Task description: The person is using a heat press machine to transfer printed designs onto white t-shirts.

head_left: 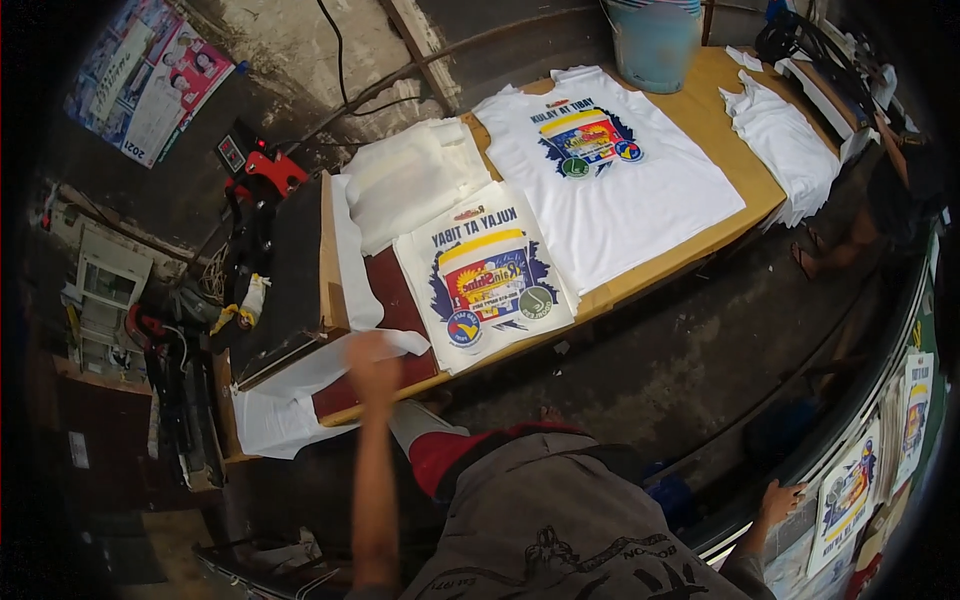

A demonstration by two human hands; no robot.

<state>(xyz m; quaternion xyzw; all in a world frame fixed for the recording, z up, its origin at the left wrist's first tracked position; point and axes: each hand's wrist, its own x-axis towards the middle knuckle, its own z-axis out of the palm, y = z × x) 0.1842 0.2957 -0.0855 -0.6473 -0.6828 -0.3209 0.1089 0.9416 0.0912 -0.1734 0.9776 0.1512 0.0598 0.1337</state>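
My left hand (pixel 372 362), blurred, is over white paper (pixel 403 342) beside a stack of printed transfer sheets (pixel 485 290); its fingers are too smeared to read. My right hand (pixel 780 502), fingers apart, touches the edge of a counter at lower right, beside more printed sheets (pixel 848 485). Behind the transfer stack is a pile of plain off-white sheets (pixel 400 175). A white T-shirt (pixel 655 210) with a colourful print lies flat on the long tan table (pixel 610 310). A dark press (pixel 280 270) with red and black parts stands left of the stack.
A blue bucket (pixel 650 50) stands behind the shirt. Folded white shirts (pixel 785 165) lie at the table's right end, near black equipment (pixel 790 35). Another person (pixel 900 190) in sandals stands at the far right. A dark floor (pixel 670 350) runs between table and counter.
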